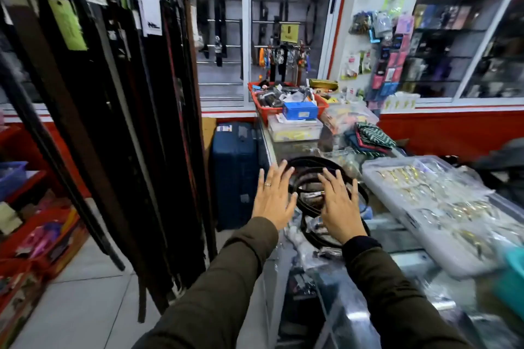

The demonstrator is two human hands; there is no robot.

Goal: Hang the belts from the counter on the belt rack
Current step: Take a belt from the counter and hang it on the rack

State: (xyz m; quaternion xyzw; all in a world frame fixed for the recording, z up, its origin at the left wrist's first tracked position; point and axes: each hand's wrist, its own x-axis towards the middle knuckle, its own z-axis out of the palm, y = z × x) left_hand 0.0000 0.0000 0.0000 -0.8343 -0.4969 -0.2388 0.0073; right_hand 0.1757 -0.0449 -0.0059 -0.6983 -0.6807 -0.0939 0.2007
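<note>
Several coiled dark belts [307, 183] lie in a pile on the glass counter [397, 238]. My left hand [273, 197] is spread open at the pile's left edge, with a ring on one finger. My right hand [338, 204] hovers open over the pile, covering part of it. Neither hand holds anything. The belt rack [113, 93] stands to the left, hung full with long dark belts that carry paper tags.
A clear plastic box of small gold items [442, 207] sits on the counter to the right. A red basket [265, 109], a blue box [300, 110] and folded cloths [368, 139] crowd the counter's far end. A blue suitcase [235, 173] stands on the floor between rack and counter.
</note>
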